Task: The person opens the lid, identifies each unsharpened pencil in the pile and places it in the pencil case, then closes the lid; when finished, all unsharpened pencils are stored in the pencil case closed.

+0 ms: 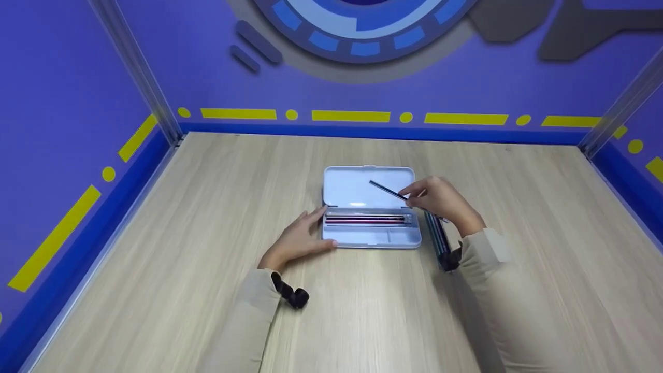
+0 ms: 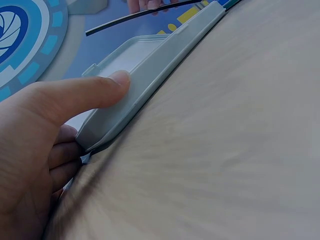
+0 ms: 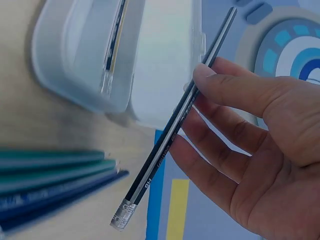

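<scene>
A white pencil case [image 1: 357, 239] lies open on the table, its lid [image 1: 347, 186] folded back. Several pencils [image 1: 362, 219] lie side by side in its rear compartment; the front compartments hold nothing visible. My left hand [image 1: 298, 241] grips the case's left end, thumb at the front wall and fingers at the far side. Above the lid's right part, my right hand [image 1: 440, 199] pinches a dark striped pencil [image 3: 172, 125] between thumb and fingers. That pencil is tilted, with its silver eraser end low in the right wrist view and marked HB.
Right of the case, partly under my right wrist, lie several green and dark blue pencils [image 3: 55, 175] on the wooden table [image 1: 217, 186]. Blue-purple panels [image 1: 207, 88] with yellow marks stand along the table's back and sides.
</scene>
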The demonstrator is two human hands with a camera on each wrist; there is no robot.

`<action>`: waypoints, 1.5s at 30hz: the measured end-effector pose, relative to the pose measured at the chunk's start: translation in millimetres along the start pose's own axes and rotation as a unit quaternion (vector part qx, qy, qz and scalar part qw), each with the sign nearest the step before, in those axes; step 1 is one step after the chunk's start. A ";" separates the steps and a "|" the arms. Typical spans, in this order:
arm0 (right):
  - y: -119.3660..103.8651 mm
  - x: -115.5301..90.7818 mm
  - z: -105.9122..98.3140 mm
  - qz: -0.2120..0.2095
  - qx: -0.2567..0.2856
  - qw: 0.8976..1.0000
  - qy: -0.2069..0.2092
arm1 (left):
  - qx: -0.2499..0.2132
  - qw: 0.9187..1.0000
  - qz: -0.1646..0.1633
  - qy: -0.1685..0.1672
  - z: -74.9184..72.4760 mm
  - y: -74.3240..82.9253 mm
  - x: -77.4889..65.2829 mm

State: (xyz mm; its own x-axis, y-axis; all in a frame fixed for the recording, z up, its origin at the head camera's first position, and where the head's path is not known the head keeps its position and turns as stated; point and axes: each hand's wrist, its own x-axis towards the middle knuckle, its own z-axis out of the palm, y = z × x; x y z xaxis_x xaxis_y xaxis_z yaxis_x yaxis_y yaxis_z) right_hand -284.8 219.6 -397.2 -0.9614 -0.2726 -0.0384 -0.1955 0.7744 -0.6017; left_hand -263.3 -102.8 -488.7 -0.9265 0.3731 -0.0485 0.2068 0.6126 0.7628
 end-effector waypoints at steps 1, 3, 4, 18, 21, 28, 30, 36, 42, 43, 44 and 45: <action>-2.3 0.9 0.8 -0.002 0.002 1.000 -0.003 | 0.001 1.000 0.002 0.000 0.0 -0.1 0.1; -6.6 2.6 2.4 -0.001 0.005 1.000 -0.008 | 0.000 1.000 0.001 0.000 -0.1 -0.3 0.3; -8.8 3.3 3.1 -0.002 0.006 1.000 -0.010 | 0.001 1.000 0.001 0.000 -0.1 -0.4 0.5; -33.0 13.8 21.5 -0.010 -0.001 1.000 -0.013 | 0.007 1.000 0.004 0.003 0.1 0.4 1.7; -36.1 15.3 25.0 -0.017 0.001 1.000 -0.018 | 0.006 1.000 0.003 0.004 0.3 0.2 1.7; -41.2 17.0 31.0 -0.049 -0.002 0.999 -0.022 | 0.013 1.000 0.005 0.005 0.3 -0.1 2.9; -41.8 17.3 32.4 -0.054 -0.004 0.998 -0.024 | 0.016 1.000 0.005 0.004 0.2 0.1 3.2; -41.7 17.5 36.0 -0.063 -0.004 0.998 -0.031 | 0.012 1.000 0.002 0.001 0.2 0.1 3.2; -39.7 17.2 39.1 -0.058 -0.009 0.998 -0.031 | 0.005 1.000 0.005 0.004 0.3 -0.9 1.9; -39.7 17.1 39.2 -0.053 -0.007 0.998 -0.032 | 0.004 1.000 0.005 0.003 0.3 -1.1 1.8; -39.4 17.0 39.2 -0.054 -0.006 0.998 -0.033 | 0.003 1.000 0.005 0.003 0.2 -1.2 1.7; -39.4 16.7 39.2 -0.053 -0.005 0.998 -0.034 | 0.002 1.000 0.005 0.003 0.2 -1.3 1.6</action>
State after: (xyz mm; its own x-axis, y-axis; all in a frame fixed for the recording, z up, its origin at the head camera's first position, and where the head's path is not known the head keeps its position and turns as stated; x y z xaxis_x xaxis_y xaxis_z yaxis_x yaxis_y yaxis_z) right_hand -285.6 162.1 -405.4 -0.9199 -0.3910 -0.0284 -0.2981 0.7448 -0.5970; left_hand -264.9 -102.8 -489.9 -0.9265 0.3745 -0.0364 0.2174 0.6120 0.7604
